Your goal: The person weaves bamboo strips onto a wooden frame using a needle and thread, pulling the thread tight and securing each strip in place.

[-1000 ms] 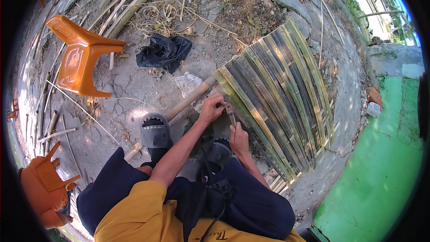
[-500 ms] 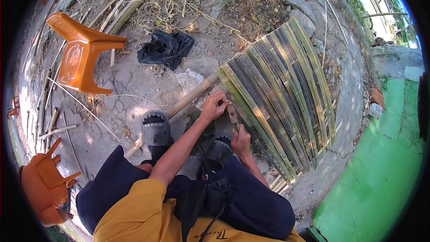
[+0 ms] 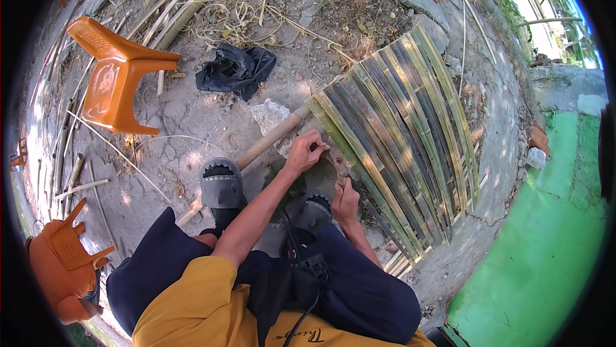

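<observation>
My left hand (image 3: 307, 151) is closed in a pinch near the panel's left edge; what sits between thumb and fingers is too small to make out. Just to its right, my right hand (image 3: 345, 200) is wrapped round a short, brownish, worn-looking piece (image 3: 342, 167), which sticks up from the fist toward the left hand. I cannot tell its exact kind. Beside both hands lies a panel of split bamboo slats (image 3: 391, 135), green, tan and dark, set side by side. A round wooden pole (image 3: 274, 135) runs from the panel's upper left corner down past my foot.
A pale stone (image 3: 269, 116) lies against the pole, with a crumpled black plastic bag (image 3: 235, 69) beyond it. An orange plastic chair (image 3: 115, 80) stands at the left. Bamboo poles and strips (image 3: 192, 10) litter the far ground. A green surface (image 3: 532, 231) lies right.
The brownish piece in my right hand has turned slightly and its upper end has shifted to the right. My left hand stays pinched in nearly the same place.
</observation>
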Tool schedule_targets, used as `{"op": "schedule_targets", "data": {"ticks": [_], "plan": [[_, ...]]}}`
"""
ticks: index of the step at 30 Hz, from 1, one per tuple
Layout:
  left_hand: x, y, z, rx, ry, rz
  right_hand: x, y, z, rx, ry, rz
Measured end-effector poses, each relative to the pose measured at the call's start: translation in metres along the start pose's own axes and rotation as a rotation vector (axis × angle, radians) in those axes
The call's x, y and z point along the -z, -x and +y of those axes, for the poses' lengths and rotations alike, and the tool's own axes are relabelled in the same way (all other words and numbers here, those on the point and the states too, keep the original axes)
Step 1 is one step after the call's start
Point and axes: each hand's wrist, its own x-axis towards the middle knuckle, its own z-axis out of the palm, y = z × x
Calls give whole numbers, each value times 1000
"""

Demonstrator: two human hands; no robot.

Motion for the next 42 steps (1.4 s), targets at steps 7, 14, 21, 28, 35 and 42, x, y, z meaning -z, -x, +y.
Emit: {"op": "schedule_targets", "data": {"ticks": [7, 14, 21, 28, 35, 42], "plan": [[6, 2, 7, -20, -19, -68, 0, -1, 4, -98, -4, -34], [11, 3, -4, 33, -9, -72, -7, -2, 6, -24, 9, -61], [5, 2, -3, 7, 15, -24, -9, 5, 16, -65, 24, -89], [5, 2, -6, 39, -18, -54, -7, 0, 9, -55, 22, -64], [1, 1, -6, -10, -27, -47, -5, -4, 9, -33, 22, -67], [1, -2, -8, -99, -15, -26, -1, -4, 5, 22, -19, 0]]}}
